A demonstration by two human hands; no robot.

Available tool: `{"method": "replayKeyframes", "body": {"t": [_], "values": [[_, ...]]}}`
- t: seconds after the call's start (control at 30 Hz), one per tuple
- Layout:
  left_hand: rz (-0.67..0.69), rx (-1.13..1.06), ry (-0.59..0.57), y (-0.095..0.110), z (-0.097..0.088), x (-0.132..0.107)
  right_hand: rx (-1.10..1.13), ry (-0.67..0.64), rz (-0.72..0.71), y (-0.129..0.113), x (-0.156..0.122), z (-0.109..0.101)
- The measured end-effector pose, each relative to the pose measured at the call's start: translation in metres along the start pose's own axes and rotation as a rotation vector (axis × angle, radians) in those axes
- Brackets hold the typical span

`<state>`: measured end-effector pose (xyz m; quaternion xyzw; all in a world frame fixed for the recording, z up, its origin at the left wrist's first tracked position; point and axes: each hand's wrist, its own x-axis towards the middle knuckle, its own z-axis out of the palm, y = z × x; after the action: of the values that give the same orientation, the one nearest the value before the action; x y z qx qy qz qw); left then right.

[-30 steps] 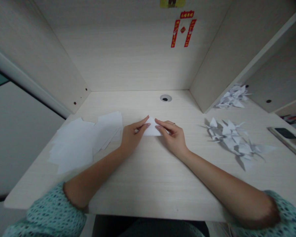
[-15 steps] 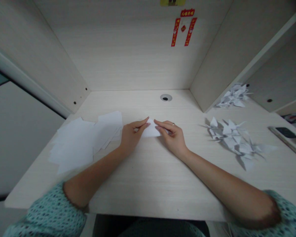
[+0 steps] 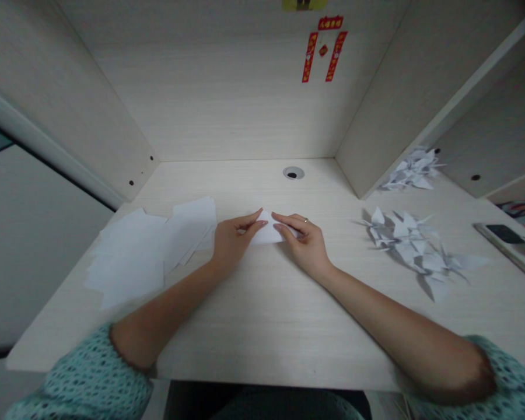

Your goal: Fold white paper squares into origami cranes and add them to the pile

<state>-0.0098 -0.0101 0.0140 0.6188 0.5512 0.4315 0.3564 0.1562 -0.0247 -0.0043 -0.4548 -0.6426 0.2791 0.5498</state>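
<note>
A small folded piece of white paper (image 3: 268, 234) lies on the desk between my hands, its peak pointing away from me. My left hand (image 3: 233, 240) pinches its left side between thumb and fingers. On the opposite side, my right hand (image 3: 305, 240), with a ring on one finger, grips the paper the same way. Both thumbs rest on the upper face, and the fingers cover the side corners. Left of my left hand, loose white paper sheets (image 3: 133, 251) lie spread in an overlapping pile. To the right sit several folded paper cranes (image 3: 413, 245) in a heap.
More folded paper pieces (image 3: 413, 169) are heaped farther back, beside the upright divider panel (image 3: 385, 105). A phone (image 3: 510, 248) lies at the desk's right side. A round cable hole (image 3: 293, 173) is near the back wall, where red paper decorations (image 3: 324, 49) hang.
Both thumbs have shifted slightly on the folded paper, and the right thumb has drawn a little toward me. My hands keep their grip; the whole view has moved very slightly.
</note>
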Motion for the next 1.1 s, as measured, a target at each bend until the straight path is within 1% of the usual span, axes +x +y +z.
{"method": "replayKeyframes", "body": {"t": [0.17, 0.3, 0.43, 0.5, 0.57, 0.67, 0.8, 0.87, 0.93, 1.03, 1.1], "values": [[-0.063, -0.115, -0.018, -0.002, 0.002, 0.002, 0.033, 0.018, 0.014, -0.001, 0.000, 0.001], [-0.079, -0.161, -0.038, -0.002, 0.003, 0.003, 0.045, 0.018, 0.040, -0.002, 0.000, 0.001], [-0.108, -0.118, -0.045, -0.001, 0.001, 0.005, 0.074, 0.031, 0.094, 0.000, 0.000, 0.002], [-0.101, -0.072, -0.049, 0.000, -0.001, 0.005, 0.091, 0.044, 0.123, 0.000, 0.000, 0.003], [-0.092, -0.047, -0.077, 0.001, -0.002, 0.005, 0.110, 0.051, 0.155, 0.000, 0.000, 0.003], [-0.083, -0.062, -0.096, 0.004, -0.003, 0.005, 0.165, 0.067, 0.226, -0.003, 0.002, 0.002], [-0.070, -0.121, -0.029, 0.006, -0.002, 0.004, 0.327, 0.109, 0.356, -0.006, 0.006, 0.001], [-0.047, -0.126, 0.022, 0.006, -0.002, 0.003, 0.410, 0.120, 0.390, -0.007, 0.007, 0.003], [-0.013, -0.124, 0.072, 0.006, 0.000, 0.001, 0.457, 0.068, 0.412, -0.007, 0.006, 0.005], [0.051, -0.133, 0.111, 0.008, 0.004, -0.004, 0.471, -0.052, 0.445, -0.007, 0.003, 0.008], [0.093, -0.143, 0.117, 0.011, 0.007, -0.009, 0.485, -0.063, 0.462, -0.007, 0.001, 0.010]]}}
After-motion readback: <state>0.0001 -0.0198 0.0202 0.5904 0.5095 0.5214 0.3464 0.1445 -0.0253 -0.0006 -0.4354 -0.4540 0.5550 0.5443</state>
